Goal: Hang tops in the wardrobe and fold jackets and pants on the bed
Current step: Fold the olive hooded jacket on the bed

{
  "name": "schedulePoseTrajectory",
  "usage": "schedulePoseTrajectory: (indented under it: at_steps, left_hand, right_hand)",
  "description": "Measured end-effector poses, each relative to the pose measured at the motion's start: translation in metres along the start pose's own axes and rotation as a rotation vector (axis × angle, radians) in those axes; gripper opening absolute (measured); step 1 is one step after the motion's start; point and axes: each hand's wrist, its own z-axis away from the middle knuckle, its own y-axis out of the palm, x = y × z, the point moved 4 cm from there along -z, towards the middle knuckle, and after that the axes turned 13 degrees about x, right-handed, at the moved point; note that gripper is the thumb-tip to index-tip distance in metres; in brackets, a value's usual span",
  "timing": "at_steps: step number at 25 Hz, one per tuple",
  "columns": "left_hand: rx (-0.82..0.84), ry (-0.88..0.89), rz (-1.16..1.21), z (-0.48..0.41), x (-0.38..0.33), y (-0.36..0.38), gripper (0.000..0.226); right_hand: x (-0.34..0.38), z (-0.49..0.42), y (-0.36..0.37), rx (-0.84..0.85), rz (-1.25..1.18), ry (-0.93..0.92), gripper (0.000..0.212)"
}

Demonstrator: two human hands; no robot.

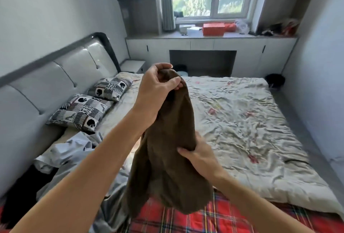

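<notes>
Over the bed's (242, 121) near edge you hold a brown garment (167, 167) aloft: your left hand (158, 87) pinches its top, your right hand (199, 155) grips its middle. Sorting seems underway; next, identify it, then hang or fold.

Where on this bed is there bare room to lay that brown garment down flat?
The floral quilt is bare from the brown garment across to the right wall. The left side is crowded: pale blue clothes and two pillows by the headboard.
</notes>
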Motion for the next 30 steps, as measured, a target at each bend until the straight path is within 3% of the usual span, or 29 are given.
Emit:
schedulePoseTrajectory:
  at_steps: [1,3,8,12,14,16,18,19,20,22,24,26,28,30]
  left_hand:
    - [-0.009,0.036,-0.043,0.003,-0.025,0.017,0.039]
    - [-0.008,0.081,-0.059,0.005,-0.060,0.040,0.048]
    - [0.068,0.078,0.002,0.003,-0.082,0.061,0.049]
    - [0.184,0.061,-0.022,0.001,-0.068,0.062,0.043]
    - [0.242,0.033,-0.293,0.000,-0.067,0.059,0.034]
    - [0.320,-0.027,-0.839,0.006,-0.072,0.068,0.032]
    - [0.314,0.004,-1.384,0.020,-0.080,0.088,0.057]
    - [0.288,0.094,-1.422,0.025,-0.085,0.103,0.067]
    - [0.291,0.164,-1.243,0.028,-0.088,0.117,0.077]
    - [0.401,0.218,-0.668,0.029,-0.091,0.151,0.098]
    - [0.430,0.176,-0.372,0.019,-0.081,0.184,0.083]
    - [0.345,0.152,-0.340,0.006,-0.077,0.209,0.037]
    - [0.213,0.131,-0.311,-0.008,-0.083,0.225,0.028]
    - [0.110,0.110,-0.289,-0.019,-0.090,0.232,0.023]
  right_hand:
    - [0.009,0.011,-0.030,-0.071,0.051,0.005,0.031]
    - [0.025,0.024,-0.089,-0.233,0.088,0.027,0.019]
    - [0.096,0.051,-0.187,-0.486,-0.180,-0.127,0.024]
    - [0.149,0.068,-0.216,-0.642,-0.044,-0.286,0.024]
    - [0.172,0.079,-0.224,-0.658,0.046,-0.347,0.024]
    - [0.196,0.093,-0.231,-0.644,0.151,-0.403,0.025]
    - [0.213,0.103,-0.234,-0.622,0.324,-0.476,0.028]
    - [0.219,0.106,-0.236,-0.608,0.396,-0.508,0.030]
    - [0.224,0.110,-0.237,-0.585,0.441,-0.541,0.033]
    - [0.233,0.115,-0.244,-0.512,0.499,-0.627,0.036]
    - [0.236,0.117,-0.253,-0.403,0.563,-0.681,0.032]
    - [0.228,0.119,-0.274,-0.350,0.592,-0.662,0.026]
    - [0.206,0.123,-0.309,-0.321,0.558,-0.558,0.021]
    - [0.161,0.130,-0.337,-0.146,0.404,-0.336,0.030]
